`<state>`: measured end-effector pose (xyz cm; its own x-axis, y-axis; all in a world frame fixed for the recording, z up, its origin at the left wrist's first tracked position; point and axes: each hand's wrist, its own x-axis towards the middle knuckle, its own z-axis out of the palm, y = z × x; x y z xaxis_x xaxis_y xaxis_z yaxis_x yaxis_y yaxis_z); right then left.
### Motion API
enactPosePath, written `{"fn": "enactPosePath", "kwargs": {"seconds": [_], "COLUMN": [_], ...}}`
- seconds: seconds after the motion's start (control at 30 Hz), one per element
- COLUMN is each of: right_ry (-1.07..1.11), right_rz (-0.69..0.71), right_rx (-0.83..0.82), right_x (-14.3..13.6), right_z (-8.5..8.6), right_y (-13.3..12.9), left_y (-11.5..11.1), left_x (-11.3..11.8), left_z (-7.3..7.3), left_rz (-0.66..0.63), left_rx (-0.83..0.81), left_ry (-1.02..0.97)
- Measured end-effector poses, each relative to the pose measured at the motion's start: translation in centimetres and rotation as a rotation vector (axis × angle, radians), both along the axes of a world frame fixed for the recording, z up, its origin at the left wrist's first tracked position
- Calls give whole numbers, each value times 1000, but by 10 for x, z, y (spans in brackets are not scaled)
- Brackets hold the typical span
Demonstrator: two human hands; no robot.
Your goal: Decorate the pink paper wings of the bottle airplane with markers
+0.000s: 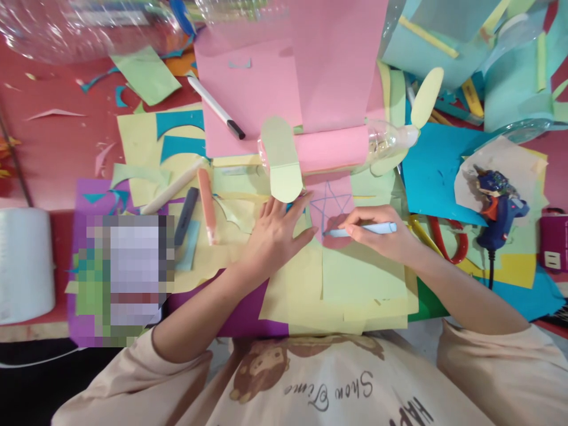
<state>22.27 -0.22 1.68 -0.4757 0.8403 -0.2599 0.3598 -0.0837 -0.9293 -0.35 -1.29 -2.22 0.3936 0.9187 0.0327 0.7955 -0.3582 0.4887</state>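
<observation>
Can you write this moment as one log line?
left hand: spread at pink paper's left edge | right hand: holds pen, tip at star | star: drawn on pink paper | bottle: on its side beyond hands

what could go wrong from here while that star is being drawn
The pink paper might shift under the light blue marker in the right hand, spoiling the star. The left hand, its fingertips close to the pink-wrapped bottle, could nudge it. The glue gun, lying among papers on the right, might mark them if hot.
</observation>
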Motion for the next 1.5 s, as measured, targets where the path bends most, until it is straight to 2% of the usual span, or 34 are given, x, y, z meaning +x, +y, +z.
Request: {"fn": "enactPosePath", "kwargs": {"seconds": [0.2, 0.4, 0.7, 1.27, 1.37, 1.5], "right_ry": [11, 41, 48, -3, 5, 40], "right_rz": [53, -158, -147, 32, 9, -95], "right_rx": [-8, 95, 100, 19, 14, 74], "right_x": [0, 0, 0, 5, 4, 2], "right_z": [0, -5, -7, -3, -5, -6], "right_y": [-1, 2, 2, 2, 3, 3], "left_y": [0, -1, 0, 0, 0, 0], "left_x": [0, 0, 1, 0, 0, -1], "left_z": [1, 0, 1, 1, 1, 2], "left_rz": [6, 3, 10, 1, 2, -2], "left_rx": [13, 17, 9, 6, 2, -3], "left_ry": [7, 10, 19, 3, 0, 0]}}
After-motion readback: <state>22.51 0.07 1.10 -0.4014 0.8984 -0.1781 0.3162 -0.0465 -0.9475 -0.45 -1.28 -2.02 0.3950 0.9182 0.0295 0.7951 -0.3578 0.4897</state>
